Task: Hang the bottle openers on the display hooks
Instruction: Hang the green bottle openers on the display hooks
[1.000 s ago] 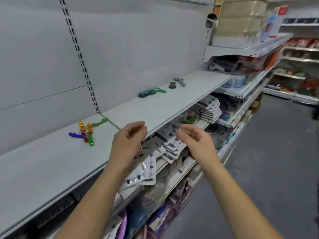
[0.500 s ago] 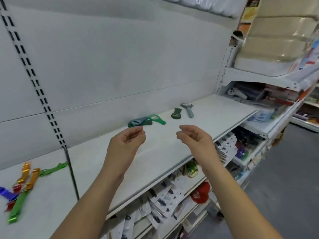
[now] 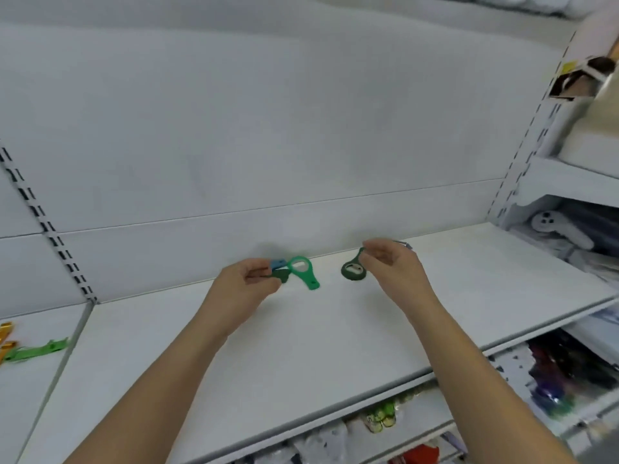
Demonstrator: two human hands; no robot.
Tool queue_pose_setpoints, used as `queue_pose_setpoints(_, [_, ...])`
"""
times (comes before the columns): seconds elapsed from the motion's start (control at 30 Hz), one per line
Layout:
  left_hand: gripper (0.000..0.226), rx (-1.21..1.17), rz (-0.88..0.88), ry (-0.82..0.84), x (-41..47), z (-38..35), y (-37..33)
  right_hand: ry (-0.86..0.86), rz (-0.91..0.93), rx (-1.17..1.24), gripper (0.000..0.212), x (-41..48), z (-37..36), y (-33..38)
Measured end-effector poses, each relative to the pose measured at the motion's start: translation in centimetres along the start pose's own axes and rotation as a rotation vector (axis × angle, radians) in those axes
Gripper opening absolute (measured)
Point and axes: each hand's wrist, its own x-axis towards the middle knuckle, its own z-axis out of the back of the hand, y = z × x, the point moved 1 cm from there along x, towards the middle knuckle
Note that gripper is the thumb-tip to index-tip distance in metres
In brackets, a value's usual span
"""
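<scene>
On the white shelf (image 3: 301,346), near the back panel, lie several bottle openers. My left hand (image 3: 246,284) pinches a dark green opener (image 3: 280,274) that lies over a blue one (image 3: 278,263). A bright green opener (image 3: 303,272) with a round head lies just to their right, untouched. My right hand (image 3: 390,264) curls its fingertips round the handle end of a round dark green opener (image 3: 351,270). The same hand hides most of a grey metal opener (image 3: 404,244) behind it. No display hook is in view.
Slotted uprights run up the back panel at the left (image 3: 50,236) and right (image 3: 524,152). The left bay holds a flat green opener (image 3: 37,349) and orange ones (image 3: 5,336). Packaged goods fill the lower shelf (image 3: 569,373) and the right-hand bay (image 3: 562,229).
The view swung right and closer to the shelf. Both hands moved forward from mid-air down onto the openers by the back panel, each now closing on one.
</scene>
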Motion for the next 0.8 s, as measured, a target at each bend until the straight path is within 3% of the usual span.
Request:
queue_pose_setpoints(0.27, [0.053, 0.680, -0.161, 0.156, 1.9, -2.9, 0.8, 0.302, 0.119, -0.569, 0.048, 6.4, -0.5, -0.6])
queue_pose_setpoints(0.37, [0.054, 0.864, -0.173, 0.129, 2.0, -2.8, 1.2, 0.358, 0.111, -0.717, 0.048, 6.9, -0.5, -1.3])
queue_pose_setpoints(0.57, [0.011, 0.799, -0.158, -0.065, 1.3, -0.7, 1.5, 0.467, 0.200, -1.097, 0.046, 7.2, -1.1, -1.1])
queue_pose_setpoints(0.67, [0.022, 0.828, -0.074, -0.125, 0.8, 0.3, 1.7, 0.434, 0.218, -1.125, 0.045, 6.7, -1.5, -0.6])
queue_pose_setpoints(0.8, [0.025, 0.899, 0.006, -0.122, 0.1, 1.3, 2.1, 0.467, 0.148, -1.044, 0.026, 6.0, -2.0, -0.4])
